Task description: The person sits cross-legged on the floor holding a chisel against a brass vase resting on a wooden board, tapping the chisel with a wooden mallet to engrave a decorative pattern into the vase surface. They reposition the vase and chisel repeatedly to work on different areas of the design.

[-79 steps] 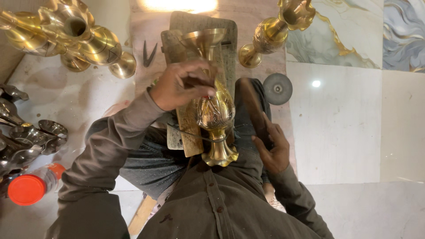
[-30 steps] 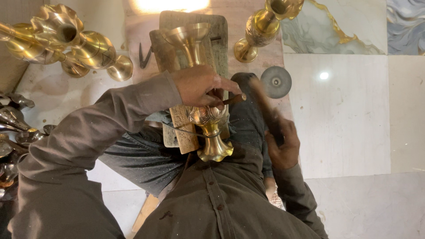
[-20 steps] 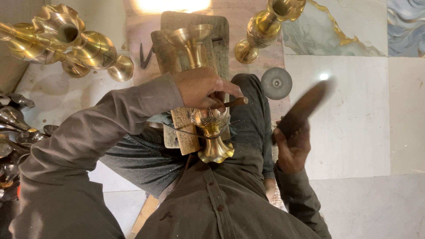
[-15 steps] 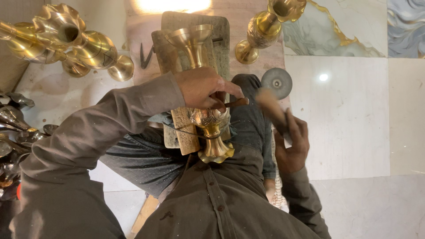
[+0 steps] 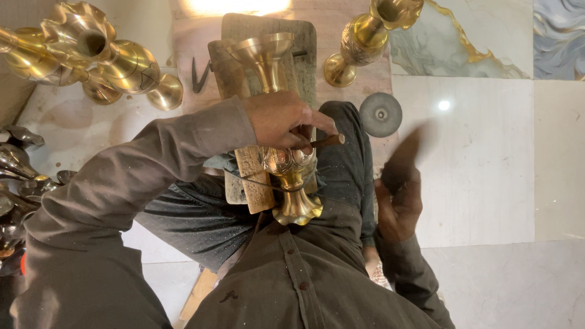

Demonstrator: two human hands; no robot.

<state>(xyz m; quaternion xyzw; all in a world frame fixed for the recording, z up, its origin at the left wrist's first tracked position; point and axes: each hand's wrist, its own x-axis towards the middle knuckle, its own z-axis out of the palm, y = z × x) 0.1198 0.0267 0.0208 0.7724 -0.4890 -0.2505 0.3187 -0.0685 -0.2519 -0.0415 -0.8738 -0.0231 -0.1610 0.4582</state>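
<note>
The brass vase [image 5: 286, 164] lies on a wooden block [image 5: 250, 176] across the lap. The left hand [image 5: 283, 119] rests on the vase; the right hand [image 5: 399, 201] is to its right. A grinding disc [image 5: 380, 114] lies on the floor [image 5: 487, 170] beyond the knee.

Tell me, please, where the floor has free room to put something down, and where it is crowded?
Free: the pale floor tiles right of the right hand, below the grey disc. Crowded: the left edge, with brass vases and dark metal pieces, and around the wooden block.
</note>
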